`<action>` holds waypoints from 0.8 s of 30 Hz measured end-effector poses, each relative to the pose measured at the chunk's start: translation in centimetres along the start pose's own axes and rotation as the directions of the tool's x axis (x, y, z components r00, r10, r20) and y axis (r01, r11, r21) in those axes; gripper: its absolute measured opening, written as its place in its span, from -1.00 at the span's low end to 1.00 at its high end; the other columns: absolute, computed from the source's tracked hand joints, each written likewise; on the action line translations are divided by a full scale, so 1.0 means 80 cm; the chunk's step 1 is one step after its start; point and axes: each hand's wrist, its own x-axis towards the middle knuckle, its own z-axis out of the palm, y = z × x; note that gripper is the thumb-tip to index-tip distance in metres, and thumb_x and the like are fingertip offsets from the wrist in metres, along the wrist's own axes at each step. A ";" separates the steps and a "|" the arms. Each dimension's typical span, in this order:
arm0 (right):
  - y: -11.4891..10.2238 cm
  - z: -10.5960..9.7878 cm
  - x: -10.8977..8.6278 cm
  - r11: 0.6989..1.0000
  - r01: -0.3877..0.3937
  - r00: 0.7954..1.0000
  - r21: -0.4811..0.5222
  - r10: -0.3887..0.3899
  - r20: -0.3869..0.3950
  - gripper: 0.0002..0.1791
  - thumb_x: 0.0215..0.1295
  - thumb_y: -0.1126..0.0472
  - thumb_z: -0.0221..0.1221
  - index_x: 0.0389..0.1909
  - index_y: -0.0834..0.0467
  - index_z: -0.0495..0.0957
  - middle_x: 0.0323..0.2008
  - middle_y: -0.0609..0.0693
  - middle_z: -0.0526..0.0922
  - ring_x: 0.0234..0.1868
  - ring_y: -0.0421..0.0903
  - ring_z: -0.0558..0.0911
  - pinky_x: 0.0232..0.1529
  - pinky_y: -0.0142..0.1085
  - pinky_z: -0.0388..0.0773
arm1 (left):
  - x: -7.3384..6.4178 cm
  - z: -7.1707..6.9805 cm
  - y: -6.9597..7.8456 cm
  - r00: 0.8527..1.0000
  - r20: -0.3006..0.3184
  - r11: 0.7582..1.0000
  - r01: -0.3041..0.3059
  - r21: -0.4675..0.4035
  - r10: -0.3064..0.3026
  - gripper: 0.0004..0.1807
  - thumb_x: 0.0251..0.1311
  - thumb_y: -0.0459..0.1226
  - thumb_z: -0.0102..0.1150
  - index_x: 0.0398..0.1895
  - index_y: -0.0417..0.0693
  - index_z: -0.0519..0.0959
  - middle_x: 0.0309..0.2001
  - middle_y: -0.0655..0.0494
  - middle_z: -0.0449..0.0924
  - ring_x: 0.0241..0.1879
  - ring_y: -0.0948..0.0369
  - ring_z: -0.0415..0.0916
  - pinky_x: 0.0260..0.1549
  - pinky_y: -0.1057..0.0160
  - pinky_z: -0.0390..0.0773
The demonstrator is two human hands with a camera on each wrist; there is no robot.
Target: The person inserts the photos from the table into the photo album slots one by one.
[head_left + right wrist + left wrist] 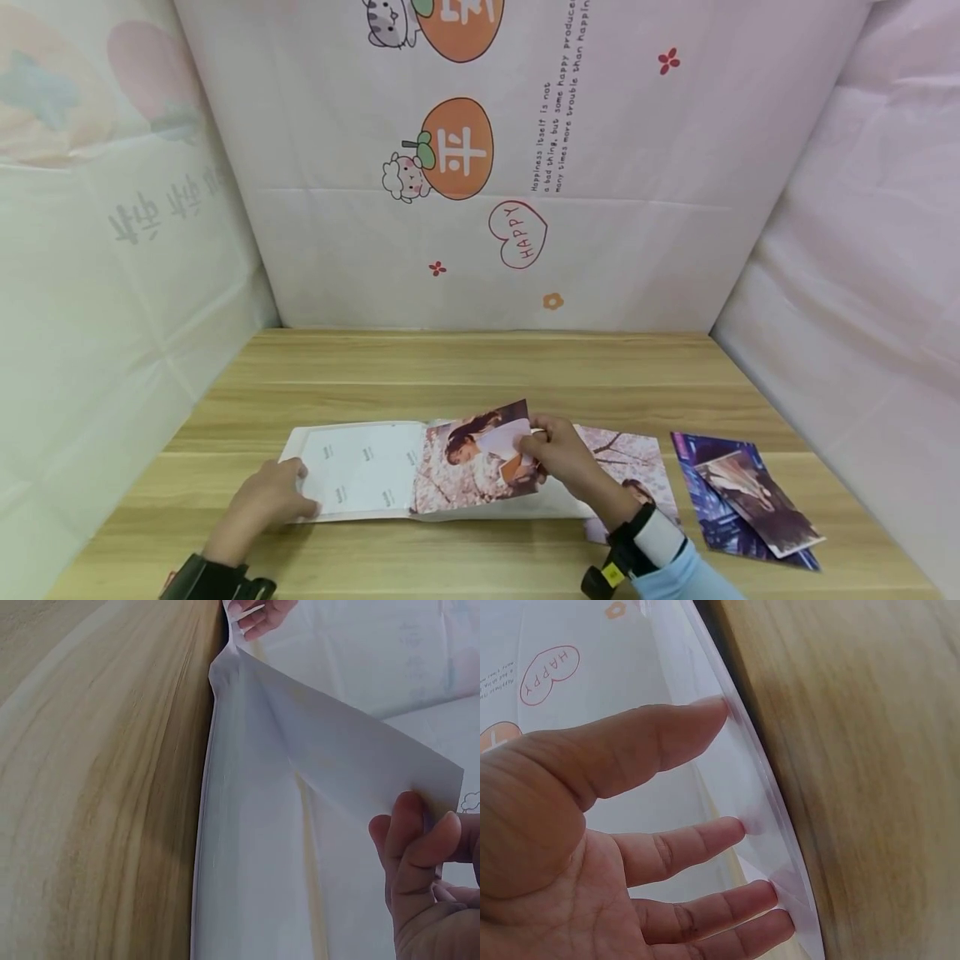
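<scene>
With our right hand [561, 454], we pinch the photo [472, 467] by its right edge, tilted over the open album [356, 468]; our left hand [273, 493], fingers spread, touches the album's left edge.

The right forearm [617, 505] partly hides the blossom photo [626, 450] beneath it, apparently covering much of a figure [637, 490].

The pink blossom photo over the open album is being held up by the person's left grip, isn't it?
Not quite: the right grip holds the pink blossom photo over the open album, as the head view shows. The left grip is at the album's left edge.
</scene>
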 end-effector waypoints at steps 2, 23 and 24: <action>0.000 0.002 0.002 1.000 0.001 1.000 -0.015 -0.001 -0.009 -0.79 0.28 0.29 0.10 -0.17 0.36 0.42 -0.66 0.02 0.50 -0.72 -0.17 0.38 -0.71 -0.28 0.38 | 0.000 0.000 0.000 1.000 -0.003 1.000 0.001 0.001 -0.001 -0.39 -0.23 -0.16 0.42 -0.12 -0.39 0.48 -0.28 -0.23 0.43 -0.34 -0.01 0.39 -0.36 -0.01 0.44; -0.002 0.013 0.016 0.998 0.001 0.989 -0.066 -0.010 -0.147 -0.80 0.24 0.40 0.10 -0.15 0.40 0.43 -0.71 0.02 0.42 -0.72 -0.15 0.40 -0.71 -0.33 0.34 | 0.000 0.001 -0.001 1.000 0.000 1.000 0.001 -0.012 -0.001 -0.40 -0.21 -0.16 0.42 -0.13 -0.39 0.48 -0.30 -0.16 0.42 -0.37 0.02 0.35 -0.41 0.05 0.42; -0.002 0.014 0.017 0.997 -0.003 0.987 -0.072 -0.008 -0.160 -0.81 0.23 0.40 0.11 -0.15 0.39 0.44 -0.71 0.02 0.43 -0.73 -0.15 0.41 -0.71 -0.31 0.35 | 0.000 0.000 -0.001 1.000 -0.001 1.000 -0.002 -0.009 0.002 -0.40 -0.21 -0.16 0.42 -0.13 -0.39 0.48 -0.30 -0.16 0.42 -0.36 0.02 0.35 -0.41 0.05 0.42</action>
